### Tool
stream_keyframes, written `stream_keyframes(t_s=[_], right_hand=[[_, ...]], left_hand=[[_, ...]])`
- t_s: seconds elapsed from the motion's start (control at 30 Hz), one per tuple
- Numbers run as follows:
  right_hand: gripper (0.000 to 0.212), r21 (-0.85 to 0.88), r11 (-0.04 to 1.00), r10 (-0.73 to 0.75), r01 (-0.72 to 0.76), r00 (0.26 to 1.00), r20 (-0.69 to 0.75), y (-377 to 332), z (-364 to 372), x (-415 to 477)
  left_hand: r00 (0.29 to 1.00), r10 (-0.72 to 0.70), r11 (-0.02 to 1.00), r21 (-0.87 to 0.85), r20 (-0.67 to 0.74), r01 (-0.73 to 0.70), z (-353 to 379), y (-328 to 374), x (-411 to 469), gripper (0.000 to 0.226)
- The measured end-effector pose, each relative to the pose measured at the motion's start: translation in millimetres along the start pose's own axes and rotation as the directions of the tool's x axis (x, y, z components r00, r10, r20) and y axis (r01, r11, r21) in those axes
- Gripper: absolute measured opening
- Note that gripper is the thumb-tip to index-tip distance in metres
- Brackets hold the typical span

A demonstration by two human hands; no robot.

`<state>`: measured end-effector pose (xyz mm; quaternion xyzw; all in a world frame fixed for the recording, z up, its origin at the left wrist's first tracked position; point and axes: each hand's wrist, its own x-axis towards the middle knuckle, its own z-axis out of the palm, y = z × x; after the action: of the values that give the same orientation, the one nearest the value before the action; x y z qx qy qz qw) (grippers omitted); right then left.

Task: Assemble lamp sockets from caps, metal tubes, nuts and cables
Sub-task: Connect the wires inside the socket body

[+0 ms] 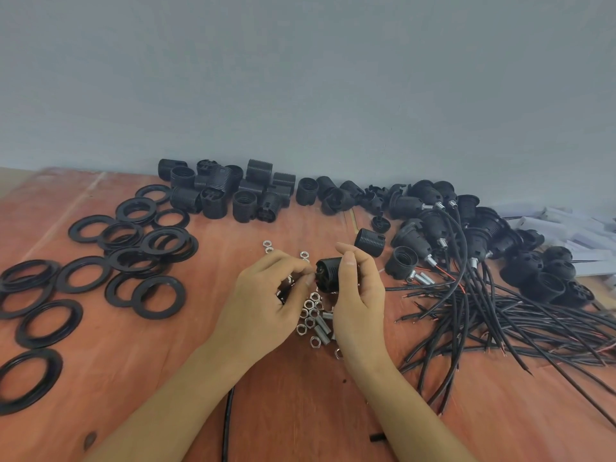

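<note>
My right hand (pixel 358 295) grips a black socket cap (pixel 328 273) above the middle of the wooden table (pixel 266 411). My left hand (pixel 270 301) has its fingers curled at the cap's open end, pinching a thin red wire (pixel 314 277) there; a black cable (pixel 228 425) runs from under that hand toward me. Below both hands lies a small pile of hex nuts (pixel 308 315) and short metal tubes (pixel 325 333). A spread of loose black cables (pixel 500 321) lies to the right.
Black flat rings (pixel 133 258) cover the table's left side. Threaded black socket bodies (pixel 233 191) are heaped along the back wall. Assembled sockets with cables (pixel 443 228) pile up at the right, and white boxes (pixel 566 228) sit at the far right edge.
</note>
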<state>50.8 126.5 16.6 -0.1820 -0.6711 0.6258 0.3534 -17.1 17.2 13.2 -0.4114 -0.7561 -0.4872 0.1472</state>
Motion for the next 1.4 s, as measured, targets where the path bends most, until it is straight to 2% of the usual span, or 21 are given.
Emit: stream_keyframes(t_s=[0.3,0.47,0.73,0.83,1.0,1.2,1.33,1.4], right_hand=[[0.023,-0.097,0.995,-0.027,0.03,0.999,0.037,4.1,0.0,-1.2],[0.035,-0.102,0.995,-0.009,0.014,0.999,0.05,4.3,-0.8,-1.0],[0.029,-0.099,0.995,0.009,-0.007,1.0,0.018,6.4,2.1,-4.5],[0.035,-0.106,0.994,0.005,-0.003,1.0,0.023,5.4,2.0,-4.4],[0.04,-0.107,0.994,-0.001,0.006,0.999,0.041,6.0,0.4,-3.3],[0.029,-0.166,0.985,-0.032,0.043,0.997,0.067,7.7,-1.2,-1.8],[0.04,-0.146,0.989,0.004,0.004,0.998,0.06,7.9,-2.0,0.2],[0.035,-0.137,0.991,0.018,-0.012,0.999,0.044,7.8,-2.9,2.3]], left_hand=[[1.0,-0.003,1.0,-0.004,0.019,0.003,-0.4,2.4,-1.2,0.007],[1.0,-0.012,1.0,-0.002,0.027,0.012,-0.3,2.1,-0.9,0.006],[0.999,-0.025,0.999,-0.023,0.027,0.026,-1.4,2.2,0.9,0.005],[1.0,-0.008,1.0,-0.018,0.021,0.008,-2.0,1.7,0.8,0.005],[0.998,0.043,0.997,0.057,0.038,-0.045,-3.3,2.1,-1.7,0.006],[0.995,0.08,0.981,0.172,0.065,-0.09,-4.4,0.3,-4.3,0.007],[1.0,0.012,0.999,0.036,0.011,-0.013,0.2,0.8,-3.7,0.005],[0.999,-0.049,0.998,-0.038,-0.021,0.048,0.8,1.8,-2.5,0.008]])
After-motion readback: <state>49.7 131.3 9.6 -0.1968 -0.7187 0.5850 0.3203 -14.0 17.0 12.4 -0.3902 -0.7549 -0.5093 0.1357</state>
